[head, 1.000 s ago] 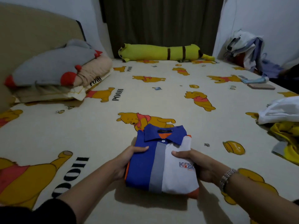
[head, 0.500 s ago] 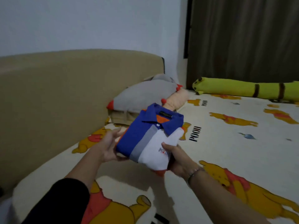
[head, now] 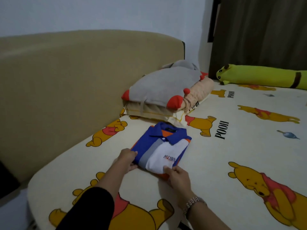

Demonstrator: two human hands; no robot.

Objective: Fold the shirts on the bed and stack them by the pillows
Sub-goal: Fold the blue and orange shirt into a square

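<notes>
Left grip: left hand (head: 127,159) grasps the near-left edge of the folded shirt (head: 162,149), thumb lying on the blue panel, fingers tucked under the edge
Right grip: right hand (head: 178,177) grasps the near-right corner of the same shirt, thumb on the white panel just below the chest logo, fingers curled beneath
Shirt: folded into a compact rectangle, collar up and pointing away from the person — blue on the left, a grey stripe down the middle, white on the right, orange showing inside the collar and at the near edge
Shirt position: lying flat on the bed (head: 232,160), just in front of the pillows (head: 166,95); its collar end sits near the corner of the lowest pillow, contact cannot be told
Pillows: a stack against the headboard (head: 66,90) — a grey cushion with red-orange tips on top, a peach one beside it, a cream one with yellow piping at the bottom
Bed sheet: cream, printed with yellow bears in red tops and the word POOH
Far side: a long yellow-green plush bolster (head: 259,76) lies along the edge of the bed below a dark curtain (head: 259,30)
Arms: left forearm in a black sleeve (head: 89,208); right wrist carries a metal-link bracelet (head: 191,202)
</notes>
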